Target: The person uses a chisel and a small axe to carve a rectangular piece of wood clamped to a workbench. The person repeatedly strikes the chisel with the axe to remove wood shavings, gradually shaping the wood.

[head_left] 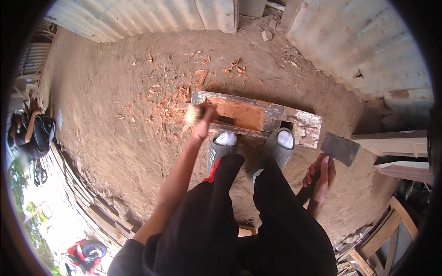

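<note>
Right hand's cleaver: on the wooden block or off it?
Off: the cleaver, gripped in the right hand, shows beyond the right end of the wooden block.

Bare brown earth (115,87) underfoot. Upper left: pale corrugated sheet (147,16). Upper right: larger metal sheet (359,46), rust-marked. Small stone (267,35) near top, between the two. Left edge: another person (31,131), dark clothing. Lower left: long wooden strips (76,186), then red motorcycle (83,255), blue-rimmed wheel. Right edge: stacked timber (391,146). Lower right: angled wooden frame (380,234).
</note>
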Demonstrator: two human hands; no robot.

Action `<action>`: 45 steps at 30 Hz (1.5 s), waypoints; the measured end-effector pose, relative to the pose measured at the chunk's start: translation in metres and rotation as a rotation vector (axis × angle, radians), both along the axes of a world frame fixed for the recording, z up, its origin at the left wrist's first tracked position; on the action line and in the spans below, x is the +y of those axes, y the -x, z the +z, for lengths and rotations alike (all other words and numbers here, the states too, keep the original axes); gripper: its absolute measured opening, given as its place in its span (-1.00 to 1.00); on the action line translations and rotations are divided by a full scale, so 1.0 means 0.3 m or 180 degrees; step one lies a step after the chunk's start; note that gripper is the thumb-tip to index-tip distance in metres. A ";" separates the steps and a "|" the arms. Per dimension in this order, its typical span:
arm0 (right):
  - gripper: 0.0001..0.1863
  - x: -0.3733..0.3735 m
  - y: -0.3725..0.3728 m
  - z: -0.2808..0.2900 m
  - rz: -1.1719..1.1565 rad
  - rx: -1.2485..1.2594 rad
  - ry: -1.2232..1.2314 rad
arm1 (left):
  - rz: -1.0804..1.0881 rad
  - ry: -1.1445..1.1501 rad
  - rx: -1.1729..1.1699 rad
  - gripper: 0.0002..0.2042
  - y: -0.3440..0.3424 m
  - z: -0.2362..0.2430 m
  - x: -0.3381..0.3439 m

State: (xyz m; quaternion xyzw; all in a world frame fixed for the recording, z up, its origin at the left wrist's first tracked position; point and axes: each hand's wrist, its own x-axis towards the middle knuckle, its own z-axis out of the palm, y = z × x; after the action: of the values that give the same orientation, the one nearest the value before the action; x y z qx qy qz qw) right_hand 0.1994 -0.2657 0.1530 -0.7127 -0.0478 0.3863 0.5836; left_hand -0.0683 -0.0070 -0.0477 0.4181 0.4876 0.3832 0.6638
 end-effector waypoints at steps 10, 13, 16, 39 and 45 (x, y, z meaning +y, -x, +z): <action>-0.50 -0.052 -0.030 -0.002 0.0166 0.0257 0.0129 | -0.0236 -0.3401 0.1835 -0.71 0.292 0.085 0.239; -0.48 -0.062 -0.038 0.001 0.0174 0.0273 0.0207 | -0.0439 -0.1882 0.1166 -0.72 0.131 0.123 0.136; -0.47 -0.060 -0.042 -0.003 0.0304 0.0197 0.0170 | -0.0180 -0.0618 -0.0166 -0.66 -0.159 0.236 -0.016; -0.69 -0.107 -0.157 0.281 0.0843 -0.0095 0.0691 | -0.2061 -0.1321 0.0827 -0.68 -0.106 0.383 0.068; -0.71 -0.075 -0.174 0.258 0.0781 0.0139 0.0406 | -0.1987 -0.0496 0.0168 -0.77 -0.229 0.243 0.003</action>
State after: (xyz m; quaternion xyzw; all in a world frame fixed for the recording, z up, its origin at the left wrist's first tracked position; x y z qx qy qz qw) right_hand 0.2518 -0.2882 0.2305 -0.7286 -0.0972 0.4725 0.4863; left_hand 0.0004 -0.0061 0.0252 0.6069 0.3221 0.1864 0.7023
